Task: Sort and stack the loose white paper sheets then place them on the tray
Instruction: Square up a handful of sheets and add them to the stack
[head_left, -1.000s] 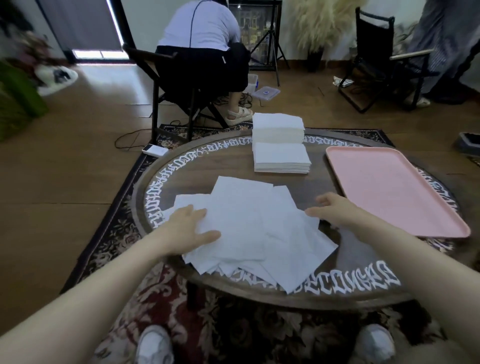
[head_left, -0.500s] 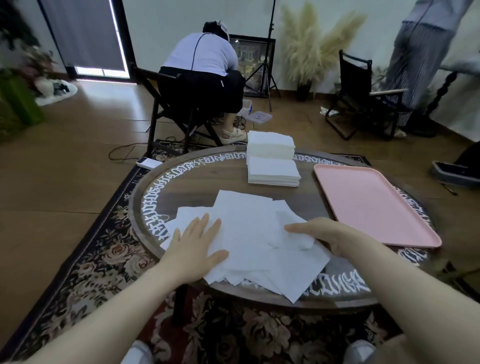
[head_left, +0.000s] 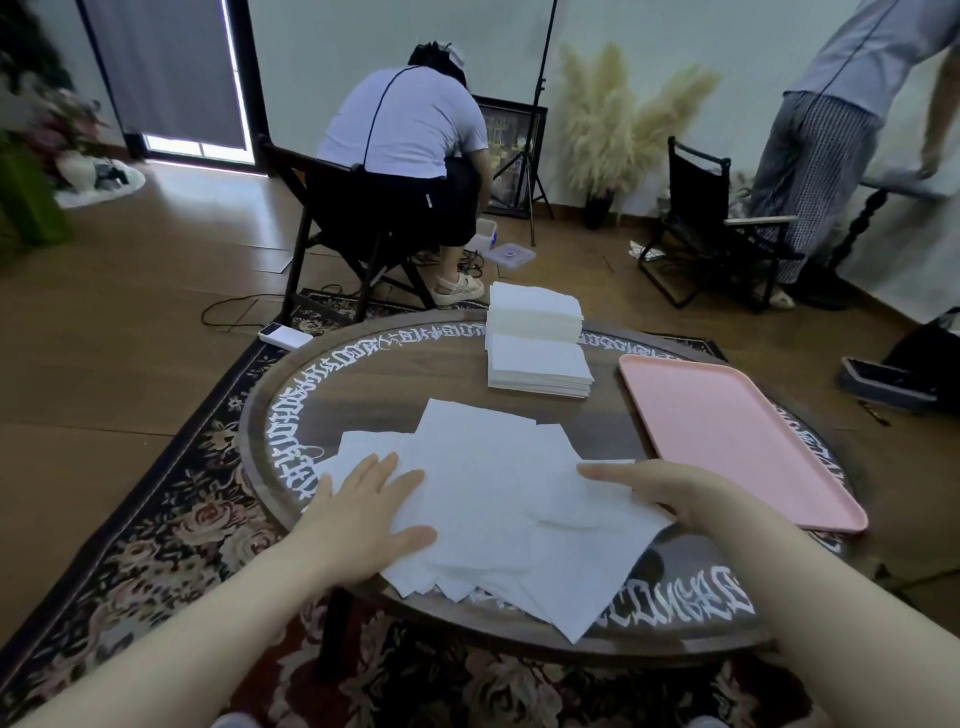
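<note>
The left hand (head_left: 363, 512) is laid flat, fingers straight and slightly spread, on the left part of the loose white paper sheets (head_left: 498, 509), with the thumb stretched out toward the right along their near side. The right hand (head_left: 657, 488) is set on the right edge of the same sheets, fingers extended and kept close together, pointing toward the left hand (whether any sheet is caught beneath its fingertips cannot be told). Between the two hands the sheets are fanned out in an untidy overlapping pile, with several corners jutting toward the near rim of the round wooden table (head_left: 691, 623), below both wrists. Just to the right of the right hand, and reaching away beyond it, a pink tray (head_left: 737, 441) is seen on the table; its near corner lies close to that wrist, and no sheet is resting on it. Farther off, beyond the fingertips of both hands, two neat stacks of white paper (head_left: 537, 345) are placed one behind the other. Past the table, a seated person (head_left: 410, 150) is turned away on a folding chair (head_left: 332, 228).
</note>
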